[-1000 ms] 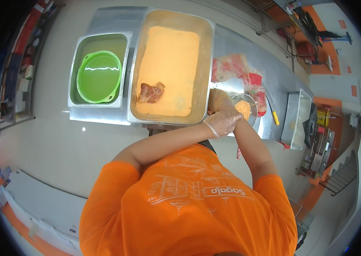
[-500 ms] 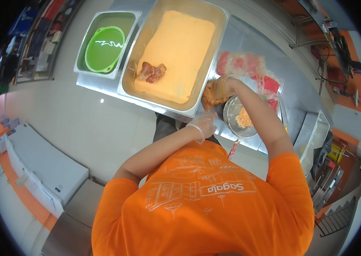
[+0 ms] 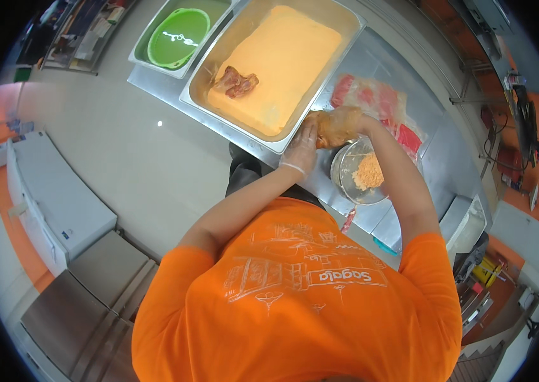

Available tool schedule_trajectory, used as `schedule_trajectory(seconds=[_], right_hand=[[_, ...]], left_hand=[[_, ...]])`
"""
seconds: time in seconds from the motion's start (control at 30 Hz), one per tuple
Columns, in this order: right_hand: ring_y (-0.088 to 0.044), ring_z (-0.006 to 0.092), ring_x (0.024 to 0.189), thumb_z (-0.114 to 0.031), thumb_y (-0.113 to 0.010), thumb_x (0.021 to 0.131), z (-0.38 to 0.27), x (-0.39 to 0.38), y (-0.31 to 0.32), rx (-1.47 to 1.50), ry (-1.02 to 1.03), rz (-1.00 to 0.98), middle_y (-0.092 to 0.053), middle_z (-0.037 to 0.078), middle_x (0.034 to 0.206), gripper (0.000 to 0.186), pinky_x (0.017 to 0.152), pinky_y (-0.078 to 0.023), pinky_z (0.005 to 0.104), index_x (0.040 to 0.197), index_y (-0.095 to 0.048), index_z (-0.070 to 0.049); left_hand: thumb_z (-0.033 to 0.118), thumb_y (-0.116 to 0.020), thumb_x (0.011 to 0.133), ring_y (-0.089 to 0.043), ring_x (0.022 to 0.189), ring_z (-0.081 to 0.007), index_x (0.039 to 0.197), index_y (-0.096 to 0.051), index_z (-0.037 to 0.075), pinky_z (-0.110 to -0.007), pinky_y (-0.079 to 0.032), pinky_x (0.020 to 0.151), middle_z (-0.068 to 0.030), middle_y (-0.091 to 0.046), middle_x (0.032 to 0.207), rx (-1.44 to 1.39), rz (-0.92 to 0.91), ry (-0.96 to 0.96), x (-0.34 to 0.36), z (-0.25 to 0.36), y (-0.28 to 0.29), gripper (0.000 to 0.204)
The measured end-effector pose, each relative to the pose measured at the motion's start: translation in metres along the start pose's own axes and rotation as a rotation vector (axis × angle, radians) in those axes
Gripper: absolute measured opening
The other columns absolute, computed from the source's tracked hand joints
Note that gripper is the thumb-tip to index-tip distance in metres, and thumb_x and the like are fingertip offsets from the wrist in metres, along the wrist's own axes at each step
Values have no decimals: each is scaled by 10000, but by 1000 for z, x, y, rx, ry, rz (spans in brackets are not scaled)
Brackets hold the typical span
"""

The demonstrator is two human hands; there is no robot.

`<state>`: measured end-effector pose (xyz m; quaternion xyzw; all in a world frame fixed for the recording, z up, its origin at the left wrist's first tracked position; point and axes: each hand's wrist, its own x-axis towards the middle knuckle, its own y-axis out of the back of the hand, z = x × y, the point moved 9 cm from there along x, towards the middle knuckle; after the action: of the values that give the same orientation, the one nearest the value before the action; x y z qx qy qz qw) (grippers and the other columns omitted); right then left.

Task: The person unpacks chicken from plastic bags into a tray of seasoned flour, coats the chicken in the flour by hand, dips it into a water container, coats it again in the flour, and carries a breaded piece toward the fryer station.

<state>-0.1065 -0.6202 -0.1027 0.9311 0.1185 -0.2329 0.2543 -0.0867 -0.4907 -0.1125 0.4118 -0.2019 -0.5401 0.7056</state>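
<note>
One green basket [image 3: 180, 39] is held in one small metal pan [image 3: 156, 67]. Beside it, one reddish-brown meat piece [image 3: 239, 83] is set on orange powder [image 3: 282, 63] in one large pan [image 3: 234, 38]. By that pan's right edge, the left hand's [image 3: 300, 151] extended fingers are laid against one translucent glove [image 3: 328, 131], smeared yellow-brown, worn on the right hand [image 3: 344, 123]; whether anything is gripped by either cannot be told. One round bowl [image 3: 346, 177] of orange crumbs [image 3: 369, 172] is placed just beside; beyond, bare metal table [image 3: 371, 54] is left around red packages [image 3: 374, 95], too overlapped to be counted.
</note>
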Motion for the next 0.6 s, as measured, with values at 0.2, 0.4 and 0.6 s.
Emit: schedule_trajectory(seconds=[0.2,0.4,0.6], right_hand=[[-681,257,941,-308,-708,856,-8,-50,38,64,-122,207,-732,119,1014,351,884,-515,372,1100,-699,-55],[-656,174,955,-137,-719,839,41,-88,60,32,-421,428,-700,86,1125,377,843,-526,321,1195,-674,-21],[-666,150,864,-75,-660,841,46,-113,64,400,-391,629,-709,69,1024,359,773,-525,288,1188,-665,12]], left_hand=[[110,-701,820,-300,1458,-333,1468,-355,8,-405,-291,1198,-161,-336,1551,4,147,-61,21,-10,-11,742],[144,-729,819,-302,1453,-341,1453,-364,-6,-408,-289,1199,-164,-346,1540,-117,55,-47,21,-11,-9,747],[116,-735,814,-317,1440,-360,1436,-384,-20,-409,-278,1202,-177,-372,1516,-153,6,-46,21,-16,-14,728]])
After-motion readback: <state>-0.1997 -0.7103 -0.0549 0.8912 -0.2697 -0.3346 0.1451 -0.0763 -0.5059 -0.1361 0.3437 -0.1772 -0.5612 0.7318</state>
